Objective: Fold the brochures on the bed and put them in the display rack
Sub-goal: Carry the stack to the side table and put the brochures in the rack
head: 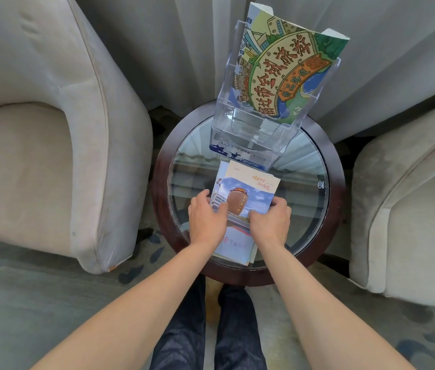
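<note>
A folded brochure (248,188) with a brown jar picture lies on top of a small stack of brochures (235,245) on a round glass table (304,166). My left hand (205,214) grips its left edge and my right hand (271,220) grips its lower right edge. Behind it stands a clear acrylic display rack (253,132). A large green cartoon-map brochure (288,73) sits upright in the rack's back tier. A blue-and-white brochure (237,156) shows in the rack's front tier.
A beige armchair (37,145) stands left of the table and another armchair (408,209) stands right. Pale curtains (184,49) hang behind. The table has a dark wooden rim (336,182). My legs in dark trousers (211,329) are below the table, on patterned carpet.
</note>
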Demonstrator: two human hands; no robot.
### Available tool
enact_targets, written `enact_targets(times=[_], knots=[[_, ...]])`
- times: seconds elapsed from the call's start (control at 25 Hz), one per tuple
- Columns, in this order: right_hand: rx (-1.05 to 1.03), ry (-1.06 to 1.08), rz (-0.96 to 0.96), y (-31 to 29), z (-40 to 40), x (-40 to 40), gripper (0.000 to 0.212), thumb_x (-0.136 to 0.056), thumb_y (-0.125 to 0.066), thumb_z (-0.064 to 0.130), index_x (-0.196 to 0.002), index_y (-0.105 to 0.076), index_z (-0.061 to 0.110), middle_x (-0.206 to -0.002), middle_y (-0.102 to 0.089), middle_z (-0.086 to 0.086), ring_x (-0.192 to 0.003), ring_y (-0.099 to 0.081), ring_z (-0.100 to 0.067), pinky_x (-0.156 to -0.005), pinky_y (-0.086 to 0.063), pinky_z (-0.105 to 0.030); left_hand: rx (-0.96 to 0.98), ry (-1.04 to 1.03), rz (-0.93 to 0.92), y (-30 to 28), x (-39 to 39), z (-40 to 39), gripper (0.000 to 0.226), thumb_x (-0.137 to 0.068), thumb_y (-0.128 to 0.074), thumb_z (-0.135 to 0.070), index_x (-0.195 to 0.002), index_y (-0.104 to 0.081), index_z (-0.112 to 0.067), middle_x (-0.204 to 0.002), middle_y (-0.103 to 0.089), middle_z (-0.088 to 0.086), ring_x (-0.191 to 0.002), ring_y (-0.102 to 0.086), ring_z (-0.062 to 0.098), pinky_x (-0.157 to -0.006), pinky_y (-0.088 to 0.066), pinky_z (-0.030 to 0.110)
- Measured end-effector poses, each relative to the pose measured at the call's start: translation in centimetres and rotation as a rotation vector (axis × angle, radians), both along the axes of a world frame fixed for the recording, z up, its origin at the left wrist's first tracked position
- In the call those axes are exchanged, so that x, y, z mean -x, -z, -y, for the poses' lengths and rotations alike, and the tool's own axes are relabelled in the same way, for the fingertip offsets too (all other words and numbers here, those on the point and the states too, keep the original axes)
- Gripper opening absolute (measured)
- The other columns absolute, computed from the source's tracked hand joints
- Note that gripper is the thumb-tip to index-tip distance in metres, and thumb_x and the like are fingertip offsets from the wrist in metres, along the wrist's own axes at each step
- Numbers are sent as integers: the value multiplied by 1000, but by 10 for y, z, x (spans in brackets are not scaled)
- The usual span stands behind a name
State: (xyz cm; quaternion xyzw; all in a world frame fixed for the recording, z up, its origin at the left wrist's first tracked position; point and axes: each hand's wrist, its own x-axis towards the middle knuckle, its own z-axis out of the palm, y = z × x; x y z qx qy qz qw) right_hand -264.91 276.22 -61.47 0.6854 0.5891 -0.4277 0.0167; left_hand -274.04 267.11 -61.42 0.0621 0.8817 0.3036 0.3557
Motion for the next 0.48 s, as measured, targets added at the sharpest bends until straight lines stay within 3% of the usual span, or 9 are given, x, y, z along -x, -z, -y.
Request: enact_targets(times=[0.08,0.28,0.48], knots=[[-47,32,-56,-6,-1,2,43,-80,-65,9,-119,-50,18,-122,-51,-2,-110,-55,-24,-90,-50,-42,-46,-10,-26,-3,0,-3,45,-95,-56,-30,-138,-49,-18,-126,-48,-2,-121,-47,17,-102,-43,39],[-95,34,-164,-29,-5,11,43,-80,-60,8,-115,-41,24,-104,-63,2,-92,-62,-25,-75,-52,-42,-163,-30,-90,-19,18,-11,14,-95,-56,-19,-108,-57,-24,-108,-57,-7,-99,-59,16,-82,-49,33],[-201,-40,-222,-60,-15,23,41,-82,-62,10,-116,-43,24,-101,-59,6,-85,-56,-20,-73,-46,-35,-283,-33,-125,-50,36,-22,17,-94,-55,-15,-100,-53,-30,-95,-64,-13,-87,-61,4,-71,-51,25]])
